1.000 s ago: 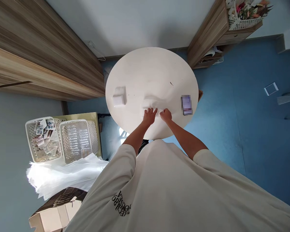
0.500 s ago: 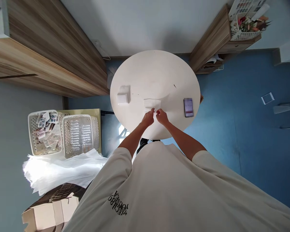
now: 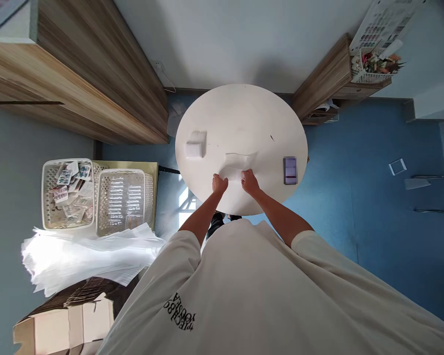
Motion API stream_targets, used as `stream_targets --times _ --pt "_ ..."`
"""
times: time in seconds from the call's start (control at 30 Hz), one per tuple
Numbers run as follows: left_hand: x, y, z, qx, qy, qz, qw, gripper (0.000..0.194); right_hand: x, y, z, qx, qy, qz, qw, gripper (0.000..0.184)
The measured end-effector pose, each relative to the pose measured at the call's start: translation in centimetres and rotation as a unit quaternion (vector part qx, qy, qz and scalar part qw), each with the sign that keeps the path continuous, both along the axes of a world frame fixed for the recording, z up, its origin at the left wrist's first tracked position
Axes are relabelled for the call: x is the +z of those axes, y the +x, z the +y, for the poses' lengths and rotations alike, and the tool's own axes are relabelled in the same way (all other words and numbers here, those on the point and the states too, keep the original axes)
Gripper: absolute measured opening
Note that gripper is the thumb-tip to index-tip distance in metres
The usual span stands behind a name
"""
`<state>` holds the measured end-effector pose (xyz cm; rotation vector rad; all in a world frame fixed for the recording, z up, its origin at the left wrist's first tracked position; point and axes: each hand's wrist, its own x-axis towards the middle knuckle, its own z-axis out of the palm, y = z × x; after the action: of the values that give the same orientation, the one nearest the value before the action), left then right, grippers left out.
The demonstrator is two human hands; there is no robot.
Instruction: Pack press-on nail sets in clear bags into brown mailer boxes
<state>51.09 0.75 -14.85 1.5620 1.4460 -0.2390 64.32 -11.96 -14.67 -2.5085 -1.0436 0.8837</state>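
Note:
Near the front of the round white table, a thin, translucent white sheet (image 3: 237, 160), perhaps a foam pouch, lies with a slight bulge. My left hand (image 3: 220, 184) is closed at its near left corner. At the near right corner my right hand (image 3: 250, 182) is closed as well, thumb and fingers pinching the edge. The sheet spans the space between both fists; whether anything is inside it I cannot tell. A small stack of folded white pieces (image 3: 194, 150) sits farther left on the tabletop.
The round table (image 3: 240, 111) stands by the wall. On its right lies a phone (image 3: 290, 170). To my left are a white basket of small packets (image 3: 68, 226), a basket of clear plastic packs (image 3: 121, 171), white sheets (image 3: 92, 256) and an open cardboard box (image 3: 54, 330).
My hands have moved apart, the left one leftward and down, the right one slightly right. The sheet's near edge now stretches between them. The view has shifted a little.

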Motion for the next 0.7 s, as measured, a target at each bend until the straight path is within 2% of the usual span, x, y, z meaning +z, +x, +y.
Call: stream_targets --times 0.1,0.23,0.37,0.47,0.57,0.7 --pt "-0.6 0.3 0.2 0.045 -0.039 -0.001 0.998 0.036 0.1 0.0 -0.1 0.028 -0.013 -0.044 0.999 0.046" --pt "-1.1 0.7 0.2 0.072 -0.067 -0.033 0.995 0.020 0.4 0.0 -0.1 0.055 -0.017 -0.060 0.997 0.052" --pt "-1.2 1.1 0.1 0.103 -0.059 -0.049 0.992 0.033 0.5 0.3 0.2 0.064 -0.027 -0.054 0.996 0.052" --pt "-1.1 1.6 -0.1 0.124 -0.080 -0.075 0.986 0.046 0.6 0.3 0.2 0.071 -0.031 -0.057 0.995 0.051" --pt "-0.7 2.1 -0.5 0.099 -0.098 -0.106 0.985 0.051 0.6 0.1 0.0 0.060 -0.025 -0.055 0.996 0.052" --pt "0.4 2.7 -1.4 -0.007 -0.069 -0.127 0.990 0.051 0.2 0.1 -0.4 0.051 -0.017 -0.049 0.997 0.050"
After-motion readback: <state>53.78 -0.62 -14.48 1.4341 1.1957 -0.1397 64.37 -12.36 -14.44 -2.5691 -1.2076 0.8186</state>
